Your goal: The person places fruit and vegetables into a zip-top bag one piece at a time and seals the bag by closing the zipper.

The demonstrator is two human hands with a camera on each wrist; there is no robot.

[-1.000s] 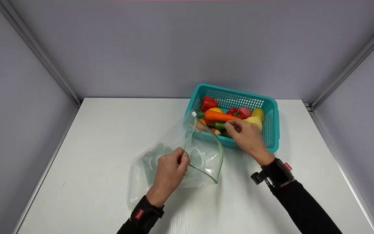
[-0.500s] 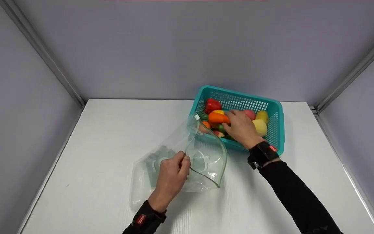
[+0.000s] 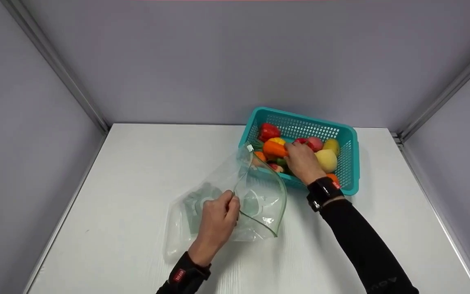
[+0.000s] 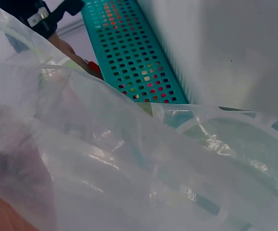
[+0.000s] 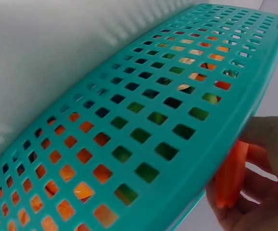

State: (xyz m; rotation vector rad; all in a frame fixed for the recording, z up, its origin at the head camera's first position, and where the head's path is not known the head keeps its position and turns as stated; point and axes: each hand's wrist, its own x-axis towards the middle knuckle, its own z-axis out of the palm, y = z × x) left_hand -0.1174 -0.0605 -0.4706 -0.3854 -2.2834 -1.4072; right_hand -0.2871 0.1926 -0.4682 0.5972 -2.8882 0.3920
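In the head view my left hand (image 3: 217, 216) pinches the near edge of a clear zip-top bag (image 3: 261, 204). The bag's green-lined mouth gapes toward the right, and its upper corner overlaps the basket. My right hand (image 3: 302, 161) reaches into the teal basket (image 3: 308, 117) and grips a carrot (image 3: 274, 149) around its body. The right wrist view shows the carrot (image 5: 231, 175) held between thumb and curled fingers, behind the basket's rim. Clear plastic (image 4: 110, 159) fills most of the left wrist view and covers much of the left hand.
Around the carrot lie a red bell pepper (image 3: 269, 132), a yellow-green round fruit (image 3: 326, 160), a mango-like fruit (image 3: 332, 146) and several other vegetables and fruits. All sit on a white table (image 3: 137, 171), with grey panels (image 3: 235, 61) behind and at both sides.
My right hand has moved from above the basket down onto the carrot and taken hold of it. The left hand keeps its pinch on the bag; the whole head view has shifted slightly.
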